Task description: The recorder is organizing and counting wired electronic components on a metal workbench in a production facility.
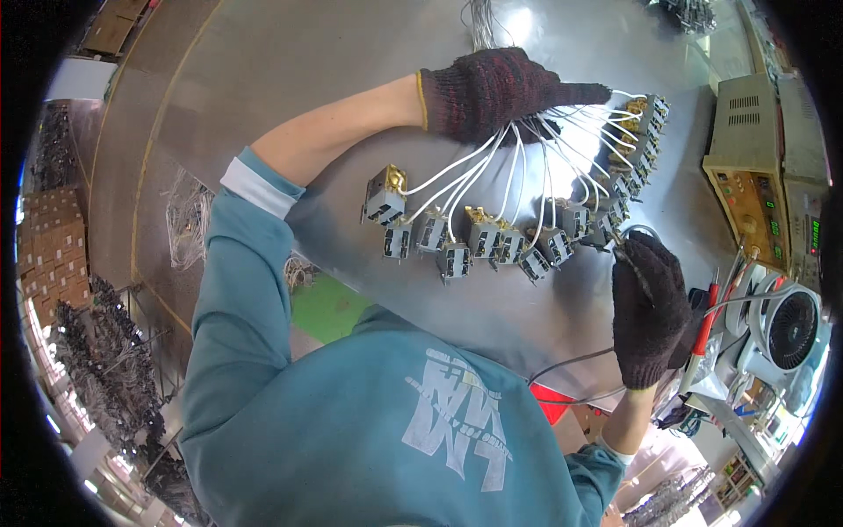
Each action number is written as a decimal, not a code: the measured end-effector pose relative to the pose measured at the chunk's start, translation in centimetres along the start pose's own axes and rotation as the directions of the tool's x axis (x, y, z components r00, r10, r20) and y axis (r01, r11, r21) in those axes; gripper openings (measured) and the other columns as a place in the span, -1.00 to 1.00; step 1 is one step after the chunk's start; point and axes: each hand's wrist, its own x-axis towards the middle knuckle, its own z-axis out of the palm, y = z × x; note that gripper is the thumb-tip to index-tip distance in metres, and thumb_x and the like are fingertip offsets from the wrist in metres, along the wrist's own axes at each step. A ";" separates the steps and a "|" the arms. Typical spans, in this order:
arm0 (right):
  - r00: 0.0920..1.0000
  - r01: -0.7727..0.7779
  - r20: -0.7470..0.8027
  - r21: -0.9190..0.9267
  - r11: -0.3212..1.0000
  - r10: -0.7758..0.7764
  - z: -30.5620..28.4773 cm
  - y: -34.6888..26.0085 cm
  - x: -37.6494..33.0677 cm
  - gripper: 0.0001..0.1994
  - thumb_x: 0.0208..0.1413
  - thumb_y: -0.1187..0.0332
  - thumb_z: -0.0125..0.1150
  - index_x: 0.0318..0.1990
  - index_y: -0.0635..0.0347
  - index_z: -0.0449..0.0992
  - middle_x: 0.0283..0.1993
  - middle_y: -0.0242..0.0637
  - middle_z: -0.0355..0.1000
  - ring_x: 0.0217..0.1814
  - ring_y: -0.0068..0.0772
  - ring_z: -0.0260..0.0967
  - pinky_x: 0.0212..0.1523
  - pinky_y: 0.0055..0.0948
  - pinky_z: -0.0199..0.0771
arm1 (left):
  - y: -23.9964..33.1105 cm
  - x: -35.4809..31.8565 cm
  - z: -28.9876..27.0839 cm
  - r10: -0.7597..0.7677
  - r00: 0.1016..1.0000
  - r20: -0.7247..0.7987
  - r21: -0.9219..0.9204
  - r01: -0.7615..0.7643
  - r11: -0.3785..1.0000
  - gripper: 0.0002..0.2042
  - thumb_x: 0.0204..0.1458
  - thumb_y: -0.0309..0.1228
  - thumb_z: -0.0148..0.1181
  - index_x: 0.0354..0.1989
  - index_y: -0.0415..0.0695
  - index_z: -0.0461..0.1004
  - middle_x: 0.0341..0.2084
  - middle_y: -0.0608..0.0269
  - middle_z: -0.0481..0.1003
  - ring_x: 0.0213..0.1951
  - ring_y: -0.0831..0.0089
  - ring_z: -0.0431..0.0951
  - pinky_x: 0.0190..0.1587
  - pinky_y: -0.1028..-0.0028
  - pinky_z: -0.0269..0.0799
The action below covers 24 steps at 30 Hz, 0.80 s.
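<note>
My left hand (500, 95) wears a dark knitted glove with a yellow cuff edge. Its fingers are closed round a bundle of white wires (509, 180). The wires fan out to a curved row of small grey metal-cased parts (484, 239) with brass-coloured pieces, lying on the metal tabletop (386, 272). At the right end of the row is my right hand (650, 303), gloved too. It is closed on a thin dark stick-like tool (636, 270), whose tip is hard to make out. Its fingertips are beside one of the grey parts; I cannot tell whether they touch.
Bench instruments (746, 202) with green digits stand on the right. Below them are a small fan (790, 323) and a red-handled tool (707, 323). A grey cable (571, 360) runs near my right wrist. More wires (481, 25) lie at the far edge.
</note>
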 end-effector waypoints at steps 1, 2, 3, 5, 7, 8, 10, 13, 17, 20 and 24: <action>0.997 0.079 0.017 -0.091 0.993 -0.078 0.1 0.2 0.1 -0.69 0.09 0.60 0.50 0.00 0.12 0.71 0.08 -0.08 0.67 0.07 -0.03 0.69 0.08 -0.22 0.68 | 0.0 -0.1 0.0 -0.004 1.000 -0.011 0.011 0.004 1.000 0.01 0.09 -0.41 0.38 0.70 0.23 -0.09 -0.15 0.02 0.56 -0.17 -0.02 0.63 -0.11 0.09 0.64; 0.997 0.078 0.017 -0.091 0.993 -0.077 0.1 0.2 0.1 -0.69 0.09 0.60 0.50 0.00 0.12 0.71 0.08 -0.08 0.67 0.07 -0.03 0.69 0.08 -0.22 0.68 | -0.1 -0.1 0.1 -0.008 1.000 -0.023 0.022 0.008 1.000 0.01 0.09 -0.41 0.37 0.70 0.23 -0.09 -0.15 0.01 0.56 -0.17 -0.03 0.62 -0.11 0.08 0.63; 0.994 0.102 0.043 -0.125 0.987 -0.097 0.0 0.2 0.1 -0.69 0.09 0.59 0.50 0.00 0.12 0.71 0.08 -0.09 0.67 0.07 -0.03 0.69 0.08 -0.21 0.68 | -0.1 -0.2 0.1 -0.007 1.000 -0.022 0.021 0.008 1.000 0.01 0.09 -0.41 0.37 0.70 0.23 -0.09 -0.15 0.01 0.56 -0.17 -0.03 0.62 -0.11 0.08 0.63; 0.991 0.124 0.068 -0.159 0.979 -0.115 -0.4 0.2 0.4 -0.69 0.09 0.59 0.51 0.00 0.12 0.71 0.08 -0.09 0.67 0.07 -0.02 0.69 0.07 -0.20 0.69 | -0.1 -0.1 0.1 0.013 0.997 -0.072 0.093 -0.006 0.996 -0.15 0.24 -0.14 0.25 0.68 0.16 -0.02 -0.23 -0.06 0.64 -0.21 -0.01 0.71 -0.11 0.05 0.64; 0.981 0.185 0.102 -0.191 0.964 -0.168 -0.5 0.4 0.9 -0.70 0.10 0.57 0.51 0.00 0.12 0.71 0.07 -0.08 0.66 0.08 -0.01 0.68 0.07 -0.18 0.69 | 0.0 0.0 0.1 -0.040 0.999 -0.025 0.049 0.041 0.998 -0.10 0.19 -0.27 0.30 0.69 0.19 -0.05 -0.20 -0.02 0.61 -0.20 -0.03 0.67 -0.12 0.06 0.63; 0.980 0.187 0.104 -0.192 0.964 -0.170 -0.5 0.4 0.9 -0.70 0.10 0.57 0.51 0.00 0.12 0.71 0.07 -0.08 0.66 0.08 -0.01 0.68 0.07 -0.18 0.69 | 0.0 0.1 0.0 -0.091 0.995 0.025 0.008 0.091 0.996 -0.03 0.14 -0.39 0.34 0.70 0.23 -0.08 -0.18 0.01 0.57 -0.19 -0.04 0.62 -0.14 0.07 0.62; 0.992 0.124 0.039 -0.148 0.981 -0.119 -0.3 0.6 0.8 -0.68 0.14 0.61 0.46 0.05 0.13 0.69 0.13 -0.08 0.64 0.11 -0.08 0.67 0.09 -0.22 0.67 | 0.0 -0.1 0.5 -0.076 0.997 -0.022 0.025 0.077 0.997 -0.04 0.14 -0.37 0.34 0.70 0.23 -0.07 -0.18 0.01 0.58 -0.20 -0.05 0.62 -0.15 0.08 0.62; 0.997 0.064 -0.044 -0.011 0.998 -0.065 0.3 -0.2 0.3 -0.70 0.15 0.65 0.42 0.04 0.20 0.69 0.11 -0.06 0.65 0.11 -0.05 0.64 0.16 -0.22 0.62 | 0.1 -0.4 0.3 -0.060 0.995 -0.083 0.042 0.064 0.997 -0.06 0.15 -0.30 0.35 0.69 0.23 -0.05 -0.18 0.02 0.58 -0.21 -0.05 0.62 -0.16 0.08 0.62; 0.998 0.020 -0.067 0.096 0.995 -0.013 2.3 -1.4 0.5 -0.70 0.15 0.65 0.40 0.03 0.23 0.68 0.08 -0.04 0.66 0.11 0.00 0.62 0.23 -0.19 0.55 | 0.6 -0.1 0.0 -0.075 0.995 -0.067 0.065 0.079 0.995 -0.04 0.14 -0.23 0.38 0.69 0.19 -0.05 -0.17 0.03 0.57 -0.20 -0.03 0.62 -0.16 0.05 0.61; 0.994 0.061 -0.089 -0.078 0.995 -0.067 3.0 -1.8 0.2 -0.72 0.19 0.62 0.38 0.05 0.22 0.68 0.08 -0.03 0.65 0.13 0.01 0.62 0.20 -0.18 0.58 | 0.0 -0.1 0.6 0.009 0.990 -0.138 0.113 0.007 0.994 -0.10 0.21 -0.15 0.27 0.69 0.03 -0.06 -0.26 0.02 0.62 -0.27 0.06 0.69 -0.22 0.10 0.61; 0.997 0.064 -0.047 -0.100 0.993 -0.069 2.4 -1.2 1.2 -0.72 0.22 0.60 0.38 0.08 0.19 0.67 0.09 -0.03 0.65 0.15 -0.01 0.64 0.15 -0.20 0.61 | 0.0 -0.2 0.6 0.010 0.991 -0.133 0.164 0.013 0.986 -0.09 0.21 -0.14 0.27 0.68 -0.02 -0.06 -0.27 0.01 0.63 -0.28 0.09 0.70 -0.22 0.11 0.61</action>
